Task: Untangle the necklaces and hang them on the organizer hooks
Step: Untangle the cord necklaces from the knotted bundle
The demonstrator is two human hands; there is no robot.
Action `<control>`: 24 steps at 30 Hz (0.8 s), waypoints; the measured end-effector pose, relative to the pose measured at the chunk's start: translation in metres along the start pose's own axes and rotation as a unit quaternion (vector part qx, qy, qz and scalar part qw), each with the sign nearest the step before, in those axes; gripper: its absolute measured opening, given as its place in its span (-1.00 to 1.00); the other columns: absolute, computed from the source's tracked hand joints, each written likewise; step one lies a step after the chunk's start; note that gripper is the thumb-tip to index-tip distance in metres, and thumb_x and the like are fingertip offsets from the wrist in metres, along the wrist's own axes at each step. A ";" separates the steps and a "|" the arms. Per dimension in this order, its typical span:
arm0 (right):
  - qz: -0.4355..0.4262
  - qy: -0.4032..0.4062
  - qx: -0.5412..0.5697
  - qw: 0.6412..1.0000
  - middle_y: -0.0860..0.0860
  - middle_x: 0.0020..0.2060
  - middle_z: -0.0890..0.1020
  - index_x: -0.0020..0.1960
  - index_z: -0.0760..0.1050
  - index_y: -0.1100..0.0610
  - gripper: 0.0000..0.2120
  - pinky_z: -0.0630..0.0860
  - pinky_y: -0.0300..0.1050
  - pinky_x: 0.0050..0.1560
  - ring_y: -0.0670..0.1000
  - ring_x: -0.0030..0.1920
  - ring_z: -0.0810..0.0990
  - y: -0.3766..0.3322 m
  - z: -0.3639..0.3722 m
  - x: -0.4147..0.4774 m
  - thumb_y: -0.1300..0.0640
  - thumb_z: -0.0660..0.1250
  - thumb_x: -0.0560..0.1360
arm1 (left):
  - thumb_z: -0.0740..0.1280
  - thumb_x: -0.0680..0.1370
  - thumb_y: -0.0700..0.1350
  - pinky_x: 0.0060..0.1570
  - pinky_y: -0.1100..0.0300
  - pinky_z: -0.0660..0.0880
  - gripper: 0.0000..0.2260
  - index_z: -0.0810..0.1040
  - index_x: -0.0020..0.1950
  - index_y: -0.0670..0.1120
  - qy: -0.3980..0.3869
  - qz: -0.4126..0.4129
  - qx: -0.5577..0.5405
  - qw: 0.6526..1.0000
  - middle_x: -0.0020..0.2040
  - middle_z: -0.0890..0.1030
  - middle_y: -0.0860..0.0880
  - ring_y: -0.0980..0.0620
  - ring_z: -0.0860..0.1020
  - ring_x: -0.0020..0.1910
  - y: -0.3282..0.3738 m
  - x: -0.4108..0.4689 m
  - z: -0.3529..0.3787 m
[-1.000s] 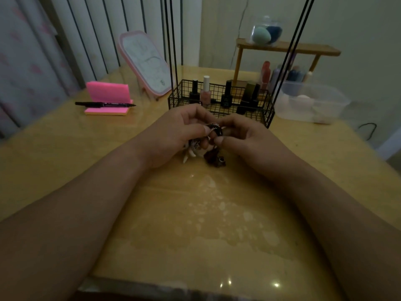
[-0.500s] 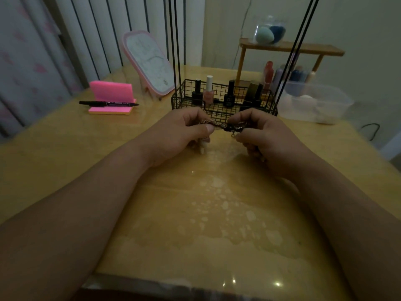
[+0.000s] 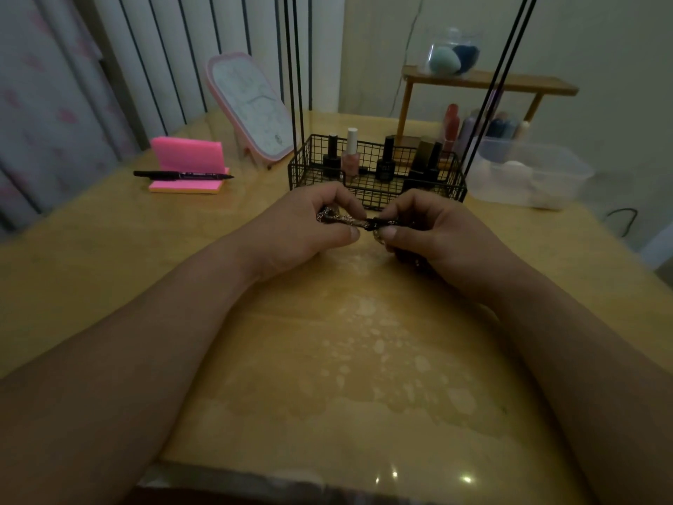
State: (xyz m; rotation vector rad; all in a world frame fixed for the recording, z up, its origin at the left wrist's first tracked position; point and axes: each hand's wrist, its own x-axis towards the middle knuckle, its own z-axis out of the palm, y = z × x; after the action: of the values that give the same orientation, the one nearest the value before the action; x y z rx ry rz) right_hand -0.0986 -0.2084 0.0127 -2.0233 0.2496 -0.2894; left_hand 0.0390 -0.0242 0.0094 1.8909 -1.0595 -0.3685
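Your forearms run in from the near edge of the surface (image 3: 327, 377) and converge, both wrists low over the wood. Your left hand (image 3: 309, 227) and right hand (image 3: 433, 231) meet just above the surface, knuckles up, fingers curled inward, thumbs pointing toward each other. The necklaces (image 3: 349, 220) are a tangled bunch stretched between the two hands: your left thumb and forefinger pinch the pale chain end, your right thumb and forefinger pinch the darker end, so both hands are closed on the bunch. More dark chain seems to gather under your right palm, though it is too dim to tell how much.

Just beyond your fingertips stands the black wire basket (image 3: 302, 169) of the organizer, with nail polish bottles (image 3: 351, 154) upright inside and thin black rods (image 3: 296, 67) rising from it out of view. Beyond your left hand lie pink sticky notes (image 3: 187, 165) with a black pen (image 3: 182, 174) across them, and a pink-framed mirror (image 3: 251, 107) leans further back. Beyond your right hand sits a clear plastic tub (image 3: 535, 176) and a small wooden shelf (image 3: 488, 83).
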 end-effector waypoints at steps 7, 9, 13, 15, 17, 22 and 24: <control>-0.021 -0.012 0.000 1.000 0.05 -0.08 0.73 0.14 0.57 0.02 -0.87 0.67 -0.05 0.04 -0.02 -0.06 0.73 0.001 0.003 0.001 0.19 0.39 0.62 | 0.53 0.53 0.05 -0.22 0.53 0.35 -0.90 0.70 0.01 0.09 0.020 0.016 0.025 0.999 -0.14 0.65 0.23 0.42 0.55 -0.14 -0.003 0.002 0.005; -0.037 -0.009 -0.022 0.999 0.03 -0.09 0.73 0.13 0.56 0.02 -0.87 0.69 -0.04 0.01 -0.03 -0.07 0.73 0.001 0.006 0.002 0.19 0.38 0.63 | 0.50 0.56 0.03 -0.28 0.51 0.35 -0.92 0.70 0.01 0.07 0.017 0.017 0.011 1.000 -0.22 0.63 0.29 0.40 0.54 -0.21 -0.004 0.002 0.005; -0.090 0.016 -0.111 0.990 -0.04 -0.10 0.72 0.12 0.54 -0.06 -0.87 0.65 -0.16 -0.11 -0.10 -0.10 0.70 0.002 0.011 0.001 0.11 0.42 0.61 | 0.46 0.60 0.01 -0.25 0.43 0.37 -0.95 0.69 0.01 0.06 0.014 0.038 0.010 0.999 -0.20 0.61 0.22 0.33 0.51 -0.19 -0.004 0.002 0.006; -0.105 0.033 -0.137 0.984 -0.11 -0.09 0.71 0.11 0.56 -0.07 -0.89 0.62 -0.22 -0.07 -0.17 -0.06 0.68 0.004 0.012 0.001 0.09 0.42 0.61 | 0.45 0.61 -0.03 -0.22 0.42 0.38 -0.95 0.70 0.00 0.03 0.017 0.050 0.009 0.999 -0.18 0.60 0.15 0.29 0.49 -0.20 -0.004 0.002 0.007; -0.119 0.060 -0.177 0.975 -0.17 -0.06 0.69 0.11 0.60 -0.06 -0.90 0.58 -0.24 0.01 -0.23 0.00 0.64 0.005 0.012 0.001 0.08 0.40 0.61 | 0.44 0.62 -0.07 -0.23 0.45 0.37 -0.95 0.69 -0.01 -0.01 0.027 0.059 0.010 0.998 -0.20 0.58 0.14 0.29 0.47 -0.24 -0.004 0.002 0.008; -0.134 0.116 -0.209 0.962 -0.21 -0.03 0.67 0.09 0.67 -0.05 -0.87 0.49 -0.38 0.02 -0.29 0.05 0.58 0.001 0.014 0.001 0.06 0.37 0.60 | 0.45 0.61 -0.10 -0.18 0.40 0.40 -0.97 0.64 -0.02 -0.03 0.046 0.092 0.047 0.994 -0.17 0.58 0.11 0.26 0.49 -0.20 -0.004 0.004 0.011; -0.136 0.127 -0.193 0.963 -0.22 -0.05 0.66 0.07 0.67 -0.07 -0.88 0.51 -0.30 0.04 -0.27 0.05 0.58 -0.002 0.015 0.000 0.08 0.38 0.60 | 0.46 0.59 -0.10 -0.18 0.32 0.41 -0.95 0.61 -0.02 -0.02 0.048 0.099 0.055 0.992 -0.15 0.58 0.05 0.20 0.49 -0.19 -0.005 0.005 0.011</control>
State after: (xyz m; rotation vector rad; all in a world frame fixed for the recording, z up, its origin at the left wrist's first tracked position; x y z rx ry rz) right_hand -0.0937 -0.1952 0.0076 -2.4102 0.1961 -0.7233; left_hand 0.0376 -0.0333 -0.0003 1.8598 -1.2101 -0.1076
